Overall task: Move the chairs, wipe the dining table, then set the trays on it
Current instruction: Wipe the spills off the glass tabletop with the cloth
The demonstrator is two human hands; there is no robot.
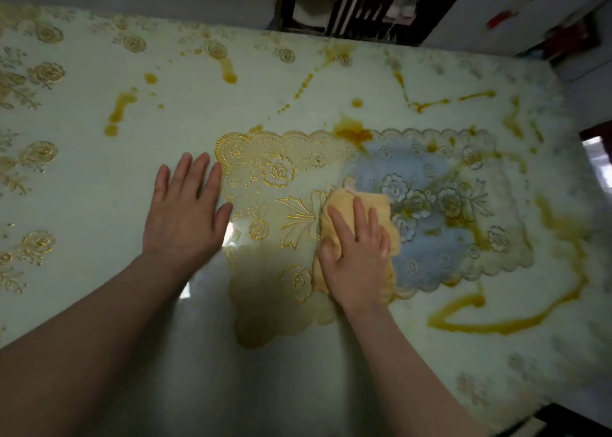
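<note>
Two bare forearms reach in from the near edge of the dining table [99, 82], seen from the head camera. The left hand [185, 211] lies flat with fingers spread on the glossy top, its fingertips touching the left edge of a lace-patterned placemat [265, 171] at the table's middle. The right hand [357, 257] presses a bunched yellow cloth [384, 211] onto that mat with straight fingers, palm down.

Orange-brown spills [228, 72] streak the far half and loop toward the right edge; most of the wiping looks undone. The likely trouble: a loaded cloth could smear sauce across clean surface instead of lifting it, and the loose mat could slide or trap liquid beneath if the left hand lets up.

A dark chair [357, 12] stands just beyond the far edge. No trays or other containers are in view, so none can be described.
</note>
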